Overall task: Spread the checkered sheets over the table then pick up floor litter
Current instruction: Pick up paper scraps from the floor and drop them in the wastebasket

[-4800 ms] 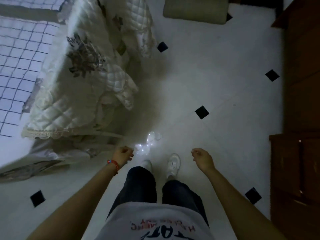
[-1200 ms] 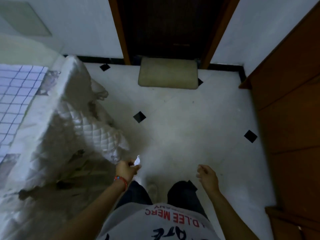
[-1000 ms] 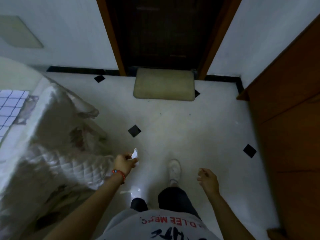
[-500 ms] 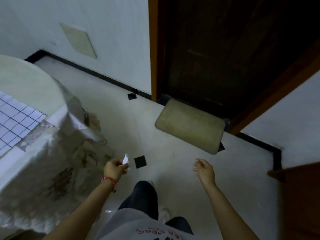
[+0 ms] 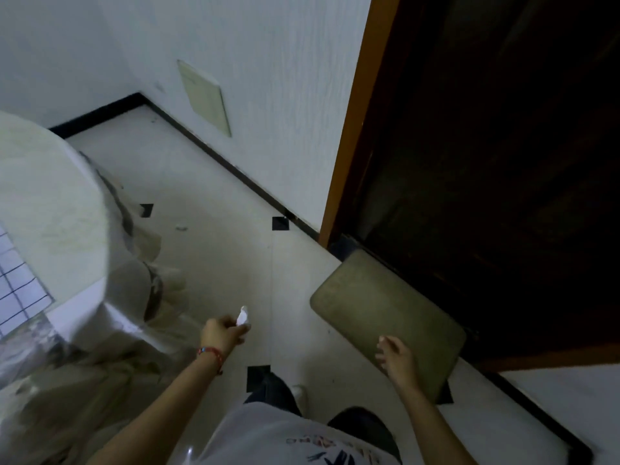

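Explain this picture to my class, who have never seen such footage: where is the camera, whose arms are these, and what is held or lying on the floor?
There is no machine here. A person wears one wide-angle camera on the head, looking down at their own arms. The left hand, with a red wrist band, pinches a small crumpled white scrap of litter. The right hand hangs relaxed and holds nothing. On the white tiled floor lies a beige rectangular doormat before a dark wooden door, and another small pale scrap lies farther off. At left stands the table draped in pale quilted cloth, with a checkered sheet on top.
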A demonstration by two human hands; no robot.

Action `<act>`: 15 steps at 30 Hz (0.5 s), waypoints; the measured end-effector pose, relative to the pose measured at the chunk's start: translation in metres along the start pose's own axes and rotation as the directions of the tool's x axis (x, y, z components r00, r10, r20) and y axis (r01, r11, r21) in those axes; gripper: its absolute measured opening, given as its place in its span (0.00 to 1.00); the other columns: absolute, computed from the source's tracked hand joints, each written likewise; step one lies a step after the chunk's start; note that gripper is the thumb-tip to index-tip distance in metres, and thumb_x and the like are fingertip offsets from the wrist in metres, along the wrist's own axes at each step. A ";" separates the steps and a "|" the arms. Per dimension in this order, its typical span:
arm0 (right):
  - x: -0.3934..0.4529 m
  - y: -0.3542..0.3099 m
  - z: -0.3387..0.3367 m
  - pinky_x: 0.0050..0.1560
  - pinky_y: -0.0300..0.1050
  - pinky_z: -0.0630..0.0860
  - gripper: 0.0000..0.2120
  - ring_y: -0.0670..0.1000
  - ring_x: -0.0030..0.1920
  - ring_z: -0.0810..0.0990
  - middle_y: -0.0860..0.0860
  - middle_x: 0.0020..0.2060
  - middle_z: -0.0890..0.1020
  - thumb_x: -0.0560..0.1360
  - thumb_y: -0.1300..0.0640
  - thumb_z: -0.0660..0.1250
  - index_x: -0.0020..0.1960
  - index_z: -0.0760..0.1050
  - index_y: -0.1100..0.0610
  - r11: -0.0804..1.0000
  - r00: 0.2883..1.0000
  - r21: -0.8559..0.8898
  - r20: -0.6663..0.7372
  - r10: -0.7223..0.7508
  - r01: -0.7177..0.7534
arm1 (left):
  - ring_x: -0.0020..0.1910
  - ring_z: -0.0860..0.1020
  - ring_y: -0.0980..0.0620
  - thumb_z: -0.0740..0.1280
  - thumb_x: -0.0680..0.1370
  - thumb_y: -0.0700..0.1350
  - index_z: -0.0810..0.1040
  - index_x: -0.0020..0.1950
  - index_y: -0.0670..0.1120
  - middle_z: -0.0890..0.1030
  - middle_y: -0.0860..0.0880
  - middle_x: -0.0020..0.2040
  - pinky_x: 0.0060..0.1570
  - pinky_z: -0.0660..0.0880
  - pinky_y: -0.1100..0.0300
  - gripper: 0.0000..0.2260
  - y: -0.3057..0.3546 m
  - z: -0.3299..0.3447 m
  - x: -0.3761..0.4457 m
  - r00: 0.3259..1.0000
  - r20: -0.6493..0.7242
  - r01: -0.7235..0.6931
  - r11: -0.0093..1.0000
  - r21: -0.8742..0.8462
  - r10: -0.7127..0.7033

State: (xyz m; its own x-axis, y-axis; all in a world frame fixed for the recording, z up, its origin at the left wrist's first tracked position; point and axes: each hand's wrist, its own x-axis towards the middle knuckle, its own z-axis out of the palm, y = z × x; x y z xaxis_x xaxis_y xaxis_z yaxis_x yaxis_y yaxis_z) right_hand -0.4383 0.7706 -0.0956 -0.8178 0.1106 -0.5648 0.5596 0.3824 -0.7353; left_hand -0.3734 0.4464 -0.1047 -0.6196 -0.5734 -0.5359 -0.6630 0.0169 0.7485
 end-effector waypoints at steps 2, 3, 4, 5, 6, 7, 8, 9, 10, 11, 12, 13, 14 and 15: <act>0.027 -0.018 -0.004 0.50 0.48 0.73 0.16 0.56 0.47 0.77 0.63 0.55 0.79 0.79 0.58 0.59 0.61 0.72 0.67 1.000 1.000 -0.023 0.006 0.015 -0.015 | 0.24 0.75 0.55 0.72 0.69 0.35 0.75 0.31 0.41 0.75 0.47 0.29 0.29 0.79 0.64 0.08 0.033 0.013 0.021 0.999 -0.011 -0.032 0.999 -0.025 0.032; 0.041 -0.026 -0.004 0.49 0.47 0.73 0.16 0.56 0.47 0.77 0.63 0.55 0.79 0.79 0.59 0.59 0.61 0.72 0.68 0.999 1.000 -0.034 0.014 0.018 -0.017 | 0.22 0.75 0.58 0.72 0.69 0.35 0.76 0.32 0.40 0.75 0.46 0.30 0.34 0.79 0.59 0.08 0.047 0.018 0.031 0.999 -0.020 -0.043 0.998 -0.042 0.042; 0.055 -0.034 -0.003 0.49 0.47 0.73 0.16 0.56 0.46 0.77 0.63 0.55 0.79 0.79 0.59 0.59 0.61 0.72 0.67 0.999 0.999 -0.049 0.029 0.019 -0.017 | 0.21 0.75 0.59 0.72 0.69 0.35 0.76 0.33 0.40 0.75 0.46 0.30 0.35 0.79 0.57 0.07 0.059 0.023 0.042 0.998 -0.032 -0.051 0.997 -0.055 0.049; 0.069 -0.044 -0.001 0.48 0.46 0.73 0.15 0.56 0.46 0.78 0.63 0.55 0.79 0.79 0.59 0.59 0.61 0.73 0.67 0.998 0.999 -0.067 0.046 0.019 -0.016 | 0.22 0.75 0.58 0.72 0.68 0.35 0.76 0.33 0.39 0.75 0.45 0.31 0.34 0.79 0.58 0.07 0.068 0.028 0.053 0.997 -0.048 -0.058 0.996 -0.065 0.054; 0.085 -0.055 0.002 0.46 0.45 0.73 0.15 0.55 0.45 0.78 0.63 0.55 0.79 0.79 0.59 0.59 0.60 0.73 0.67 0.996 0.998 -0.085 0.066 0.018 -0.013 | 0.23 0.74 0.57 0.72 0.68 0.35 0.76 0.34 0.38 0.75 0.45 0.32 0.31 0.79 0.61 0.06 0.076 0.031 0.063 0.996 -0.071 -0.059 0.995 -0.075 0.054; 0.101 -0.066 0.006 0.45 0.45 0.73 0.14 0.55 0.45 0.78 0.62 0.54 0.80 0.79 0.59 0.59 0.60 0.73 0.67 0.995 0.996 -0.102 0.092 0.016 -0.007 | 0.23 0.74 0.58 0.72 0.68 0.35 0.76 0.35 0.38 0.75 0.45 0.33 0.29 0.79 0.63 0.06 0.083 0.035 0.072 0.994 -0.099 -0.052 0.995 -0.084 0.044; 0.117 -0.077 0.010 0.44 0.44 0.72 0.14 0.55 0.44 0.77 0.62 0.54 0.80 0.79 0.59 0.59 0.60 0.73 0.66 0.993 0.992 -0.118 0.124 0.012 0.003 | 0.22 0.74 0.60 0.72 0.68 0.35 0.76 0.35 0.38 0.75 0.45 0.33 0.30 0.79 0.63 0.06 0.089 0.038 0.080 0.991 -0.128 -0.040 0.995 -0.093 0.028; 0.133 -0.088 0.015 0.45 0.45 0.72 0.14 0.54 0.45 0.77 0.60 0.54 0.79 0.79 0.58 0.59 0.60 0.73 0.65 0.990 0.987 -0.139 0.162 0.007 0.016 | 0.20 0.74 0.62 0.72 0.68 0.35 0.76 0.34 0.38 0.75 0.45 0.33 0.32 0.79 0.60 0.06 0.093 0.039 0.087 0.988 -0.155 -0.026 0.995 -0.101 0.010; 0.147 -0.099 0.019 0.46 0.45 0.72 0.15 0.53 0.45 0.77 0.59 0.53 0.79 0.79 0.58 0.59 0.61 0.73 0.64 0.985 0.980 -0.167 0.201 0.003 0.031 | 0.19 0.74 0.62 0.72 0.68 0.35 0.76 0.34 0.39 0.75 0.45 0.32 0.33 0.79 0.59 0.07 0.095 0.040 0.093 0.984 -0.178 -0.007 0.994 -0.111 -0.013; 0.162 -0.110 0.023 0.47 0.45 0.72 0.15 0.53 0.46 0.78 0.58 0.53 0.79 0.79 0.57 0.59 0.61 0.73 0.63 0.978 0.970 -0.201 0.245 0.002 0.048 | 0.20 0.75 0.61 0.72 0.69 0.36 0.76 0.34 0.40 0.75 0.45 0.32 0.32 0.78 0.60 0.07 0.095 0.040 0.096 0.978 -0.205 0.017 0.992 -0.127 -0.043; 0.176 -0.122 0.027 0.47 0.44 0.72 0.15 0.53 0.46 0.78 0.57 0.52 0.79 0.79 0.57 0.58 0.61 0.73 0.63 0.970 0.958 -0.233 0.287 0.004 0.066 | 0.22 0.77 0.57 0.72 0.69 0.35 0.76 0.34 0.40 0.75 0.45 0.32 0.29 0.78 0.64 0.07 0.096 0.039 0.098 0.968 -0.238 0.043 0.988 -0.149 -0.078; 0.191 -0.135 0.032 0.45 0.44 0.72 0.14 0.53 0.46 0.78 0.57 0.51 0.79 0.79 0.57 0.58 0.61 0.73 0.63 0.960 0.946 -0.265 0.325 0.005 0.086 | 0.24 0.76 0.54 0.71 0.69 0.35 0.75 0.34 0.40 0.76 0.44 0.33 0.26 0.77 0.66 0.07 0.096 0.038 0.098 0.956 -0.269 0.067 0.982 -0.179 -0.114; 0.205 -0.148 0.036 0.42 0.43 0.72 0.14 0.53 0.45 0.78 0.57 0.51 0.79 0.79 0.57 0.59 0.60 0.73 0.63 0.948 0.932 -0.297 0.361 0.002 0.113 | 0.26 0.75 0.52 0.71 0.70 0.34 0.75 0.34 0.40 0.76 0.44 0.33 0.26 0.77 0.66 0.07 0.095 0.037 0.097 0.942 -0.300 0.089 0.972 -0.217 -0.153; 0.218 -0.162 0.041 0.38 0.42 0.71 0.14 0.54 0.45 0.78 0.57 0.50 0.79 0.79 0.58 0.59 0.60 0.73 0.64 0.935 0.920 -0.324 0.392 -0.004 0.142 | 0.27 0.75 0.51 0.71 0.70 0.35 0.75 0.33 0.41 0.76 0.44 0.32 0.27 0.78 0.63 0.08 0.094 0.035 0.095 0.922 -0.333 0.115 0.960 -0.254 -0.198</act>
State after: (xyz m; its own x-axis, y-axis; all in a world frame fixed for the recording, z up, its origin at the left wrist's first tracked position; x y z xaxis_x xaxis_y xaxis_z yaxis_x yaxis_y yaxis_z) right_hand -0.7020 0.6950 -0.1153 -0.7017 -0.2596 -0.6635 0.3633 0.6707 -0.6467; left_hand -0.5096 0.4218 -0.0992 -0.3001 -0.8046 -0.5123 -0.6008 -0.2577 0.7567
